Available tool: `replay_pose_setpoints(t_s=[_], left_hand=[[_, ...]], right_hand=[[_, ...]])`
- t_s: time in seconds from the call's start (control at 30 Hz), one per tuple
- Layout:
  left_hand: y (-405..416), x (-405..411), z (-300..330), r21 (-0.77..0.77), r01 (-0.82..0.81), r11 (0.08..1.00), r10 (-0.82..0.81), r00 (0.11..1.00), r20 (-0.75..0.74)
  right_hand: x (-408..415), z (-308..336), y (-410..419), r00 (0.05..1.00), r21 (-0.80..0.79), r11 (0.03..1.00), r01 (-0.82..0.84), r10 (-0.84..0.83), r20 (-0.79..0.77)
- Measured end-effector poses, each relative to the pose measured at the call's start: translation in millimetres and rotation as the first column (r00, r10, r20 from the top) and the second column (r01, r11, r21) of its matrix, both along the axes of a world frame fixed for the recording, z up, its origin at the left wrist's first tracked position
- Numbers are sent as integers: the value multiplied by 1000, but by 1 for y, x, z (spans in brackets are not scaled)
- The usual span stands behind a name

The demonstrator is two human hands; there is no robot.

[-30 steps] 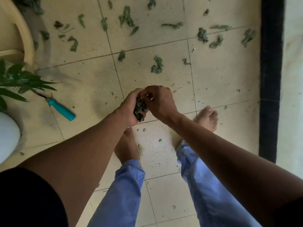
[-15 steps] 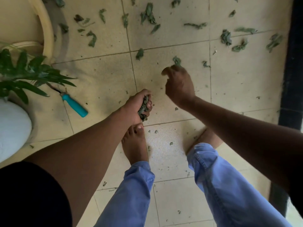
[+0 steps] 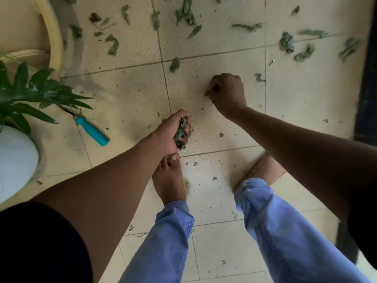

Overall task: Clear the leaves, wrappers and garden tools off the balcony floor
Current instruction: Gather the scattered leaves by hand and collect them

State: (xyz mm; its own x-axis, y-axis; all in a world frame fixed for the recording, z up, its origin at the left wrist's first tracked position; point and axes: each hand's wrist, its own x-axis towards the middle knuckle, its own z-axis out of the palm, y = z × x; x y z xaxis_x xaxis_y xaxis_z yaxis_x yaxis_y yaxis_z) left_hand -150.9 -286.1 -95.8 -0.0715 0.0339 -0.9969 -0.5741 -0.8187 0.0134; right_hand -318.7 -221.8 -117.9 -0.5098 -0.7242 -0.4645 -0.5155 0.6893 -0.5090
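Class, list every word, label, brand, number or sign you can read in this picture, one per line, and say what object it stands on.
None: no readable text anywhere. The teal plastic tool handle, white round plant pot and blue trousers show no lettering.

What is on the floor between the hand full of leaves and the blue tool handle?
In the head view, only bare tile with small leaf crumbs lies between the left hand, gripping a leaf bunch, and the blue tool handle.

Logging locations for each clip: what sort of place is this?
Probably a home balcony or patio. Beige floor tiles are littered with dry leaves, a potted plant stands at the left, and a teal-handled garden tool lies beside it.
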Motion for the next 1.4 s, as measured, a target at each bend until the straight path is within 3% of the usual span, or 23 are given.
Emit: replay_pose_setpoints(t_s=[0.07,0.13,0.23,0.27,0.3,0.33,0.37,0.43,0.47,0.67,0.7,0.83,1.0,1.1,1.2,1.27,1.3,1.33,1.37,1.4], left_hand=[[5,5,-6,20,-113,993,114,993,-22],[1,8,-6,21,-174,985,174,985,11],[3,4,6,-7,-240,971,240,970,32],[19,8,14,-120,-51,991,58,997,57],[47,23,16,-252,197,948,-146,967,209],[76,37,21,-424,373,825,-218,903,370],[102,51,30,-509,372,776,-204,912,355],[125,73,37,-446,565,694,-369,811,453],[126,76,24,-465,667,582,-437,739,513],[121,69,-4,-509,669,541,-442,741,505],[114,64,-8,-502,593,630,-379,799,467],[80,44,-15,-469,523,712,-401,851,340],[96,36,-9,-448,593,669,-441,802,404],[85,28,-8,-402,597,694,-465,799,382],[105,35,3,-403,718,567,-577,696,428],[97,16,10,-416,691,591,-526,722,450],[86,-7,10,-425,589,687,-453,805,384],[74,-34,5,-457,397,796,-317,916,245],[60,-64,-1,-335,136,932,-128,991,46],[44,-87,-2,-103,-106,989,94,989,-114]], right_hand=[[13,13,1,956,-46,984,173,-156,248],[27,26,3,845,-50,942,331,-272,461],[46,38,6,773,-57,919,389,-292,564],[53,42,7,790,-84,924,373,-269,551],[60,45,8,824,-122,932,342,-235,516],[67,48,9,862,-155,941,300,-198,466],[73,51,11,895,-175,949,261,-169,413],[80,54,11,943,-183,962,203,-141,303],[81,55,11,958,-188,966,179,-128,257],[69,51,10,994,-173,984,-36,52,93],[68,50,11,995,-163,984,-72,82,60],[61,52,14,988,-141,979,-150,153,16],[41,53,16,1000,-127,992,7,-8,-8],[26,56,19,997,-70,996,48,-51,-50],[10,60,24,998,-4,998,63,-63,-32],[-2,65,27,994,-25,996,89,-87,64],[-9,67,28,982,-54,989,139,-131,134],[-17,67,30,961,-78,974,213,-194,197],[-26,66,33,940,-89,955,282,-257,224],[-35,63,37,931,-93,941,324,-300,209]])
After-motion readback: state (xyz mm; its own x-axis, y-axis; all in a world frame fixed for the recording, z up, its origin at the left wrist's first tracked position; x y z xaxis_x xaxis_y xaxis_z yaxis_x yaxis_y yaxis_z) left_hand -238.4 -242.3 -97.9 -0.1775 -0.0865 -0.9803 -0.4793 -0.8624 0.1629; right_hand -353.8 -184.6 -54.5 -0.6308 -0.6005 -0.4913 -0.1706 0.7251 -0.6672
